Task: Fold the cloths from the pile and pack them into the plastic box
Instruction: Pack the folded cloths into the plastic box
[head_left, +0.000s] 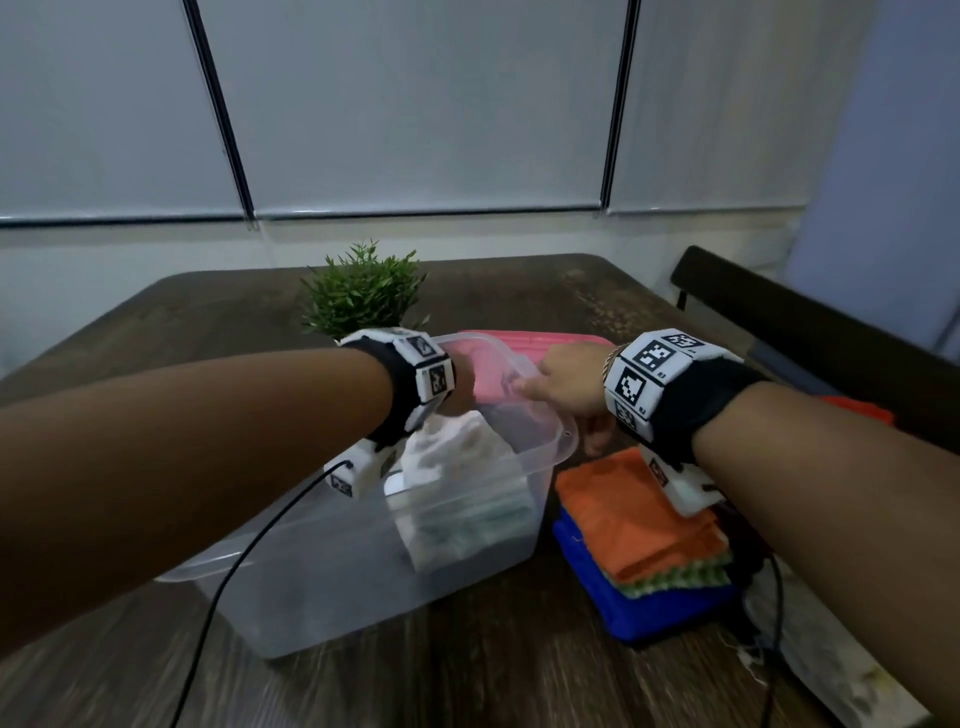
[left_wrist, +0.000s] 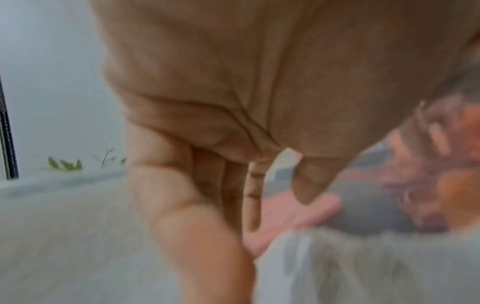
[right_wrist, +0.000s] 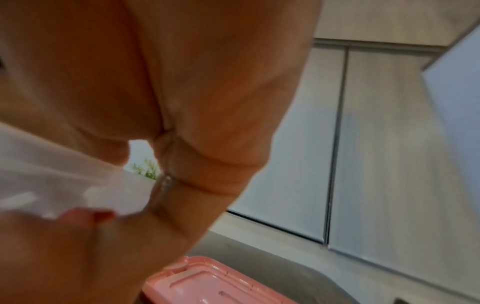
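Observation:
The clear plastic box (head_left: 363, 597) stands tilted on the wooden table, with white and pale green folded cloths (head_left: 457, 478) inside it. My right hand (head_left: 561, 384) grips the box's right rim (right_wrist: 64, 174), fingers over the edge and thumb underneath. My left hand (head_left: 462, 387) reaches inside the box by its far rim, mostly hidden behind the wrist band. In the left wrist view its fingers (left_wrist: 233, 195) point straight down beside the white cloth (left_wrist: 363, 267), thumb apart. A pile of orange (head_left: 634, 519), green and blue (head_left: 665, 608) cloths lies right of the box.
A pink lid (head_left: 524, 343) lies flat behind the box. A small green plant (head_left: 363, 291) stands at the back left of it. A dark chair back (head_left: 805, 332) rises at the table's right edge. Black cables trail from both wrists.

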